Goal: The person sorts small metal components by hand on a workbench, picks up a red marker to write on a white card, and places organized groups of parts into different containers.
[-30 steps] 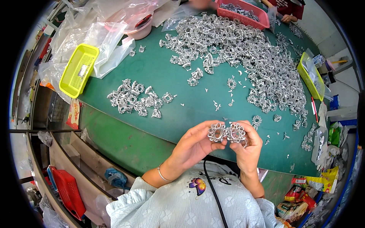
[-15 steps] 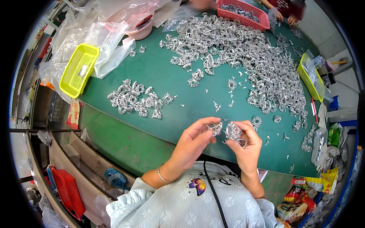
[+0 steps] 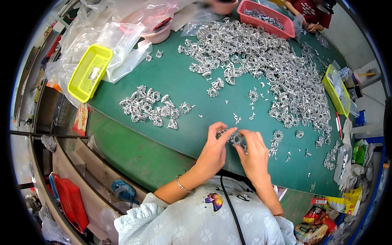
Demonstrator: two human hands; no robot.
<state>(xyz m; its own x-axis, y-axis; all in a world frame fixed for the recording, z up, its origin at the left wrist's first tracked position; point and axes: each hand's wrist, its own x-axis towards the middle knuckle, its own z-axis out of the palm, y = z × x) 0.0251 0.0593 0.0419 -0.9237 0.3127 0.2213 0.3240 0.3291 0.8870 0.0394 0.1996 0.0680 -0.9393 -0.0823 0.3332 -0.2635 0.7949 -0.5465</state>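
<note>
Above the near edge of the green table, my two hands are close together. My left hand (image 3: pixel 214 148) has thumb and fingers closed on a small silvery openwork metal piece, partly hidden by its fingers. A flower-shaped metal piece (image 3: pixel 236 139) sits between the two hands, pinched by the fingers of my right hand (image 3: pixel 255 154). Another bit of metal shows under the right palm, mostly covered. Further left lies a small pile of similar metal pieces (image 3: pixel 143 105). A much larger heap (image 3: pixel 261 57) spreads over the far right of the table.
Small metal scraps (image 3: pixel 237 118) are scattered beyond my hands. A yellow-green basket (image 3: pixel 76 94) stands at the left, another (image 3: pixel 340 102) at the right. A pink basket (image 3: pixel 290 28) holds metal pieces at the back. Across the table, a person's hands (image 3: pixel 312 27) are near the heap.
My hands have come closer together, and the right hand has turned so its back shows more. The flower-shaped piece has shifted left toward my left fingers. The whole view has shifted slightly.
</note>
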